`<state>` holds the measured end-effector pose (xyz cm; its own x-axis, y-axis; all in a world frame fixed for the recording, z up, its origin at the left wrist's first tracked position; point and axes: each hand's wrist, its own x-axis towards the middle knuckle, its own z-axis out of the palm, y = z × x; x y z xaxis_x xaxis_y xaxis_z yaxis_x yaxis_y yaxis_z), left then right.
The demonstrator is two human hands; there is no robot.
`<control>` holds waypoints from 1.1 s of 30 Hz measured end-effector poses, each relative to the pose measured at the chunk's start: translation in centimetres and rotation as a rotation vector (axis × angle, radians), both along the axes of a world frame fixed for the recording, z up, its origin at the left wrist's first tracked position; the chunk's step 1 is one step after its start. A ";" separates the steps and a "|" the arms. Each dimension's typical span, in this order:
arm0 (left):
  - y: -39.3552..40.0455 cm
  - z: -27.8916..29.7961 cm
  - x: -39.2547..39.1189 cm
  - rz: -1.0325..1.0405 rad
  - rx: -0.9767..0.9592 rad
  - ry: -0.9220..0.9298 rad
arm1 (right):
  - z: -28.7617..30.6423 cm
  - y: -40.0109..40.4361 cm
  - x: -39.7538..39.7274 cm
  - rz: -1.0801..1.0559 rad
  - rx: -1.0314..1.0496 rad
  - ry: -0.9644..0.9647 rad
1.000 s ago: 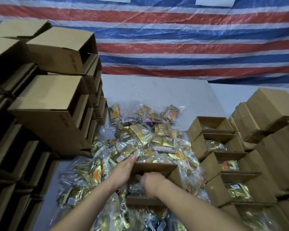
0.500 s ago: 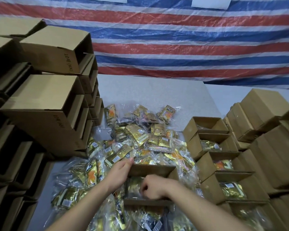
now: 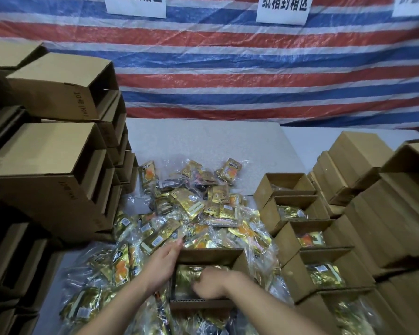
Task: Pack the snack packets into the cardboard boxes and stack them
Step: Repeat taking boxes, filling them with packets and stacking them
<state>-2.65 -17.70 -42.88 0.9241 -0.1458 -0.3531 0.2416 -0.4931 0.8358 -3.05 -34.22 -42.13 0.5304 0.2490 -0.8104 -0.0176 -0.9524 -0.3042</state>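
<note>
Head view: your right hand (image 3: 212, 284) has pushed deeper into the open cardboard box (image 3: 211, 256) at the near edge of the worktop (image 3: 203, 141) than half a second ago, fingers curled down on the gold snack packet (image 3: 188, 274) inside; whether they pinch it cannot be told. Your left hand (image 3: 165, 262) remains on the box's left wall, fingers straight, steadying it. This suggests the packet is nearly seated. The packet lies flat, long axis left to right across the box. Beyond, the loose packet pile (image 3: 198, 204) covers the worktop middle. Filled open boxes (image 3: 298, 206) run along the right; empty boxes (image 3: 51, 163) are stacked on their sides at left.
</note>
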 end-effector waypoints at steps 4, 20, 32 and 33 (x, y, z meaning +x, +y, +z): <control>0.0 0.2 -0.2 0.021 -0.025 0.009 | 0.6 -0.5 -0.6 -0.028 0.049 -0.046; -0.9 2.5 -1.7 0.135 -0.051 0.079 | 2.1 -7.0 -2.6 -0.394 0.012 -0.590; -4.3 6.2 0.3 0.227 -0.124 0.159 | 6.5 -9.9 1.3 -0.291 -0.082 -0.770; -5.2 7.3 1.5 0.219 -0.148 0.134 | 8.2 -11.1 2.5 -0.274 -0.086 -0.824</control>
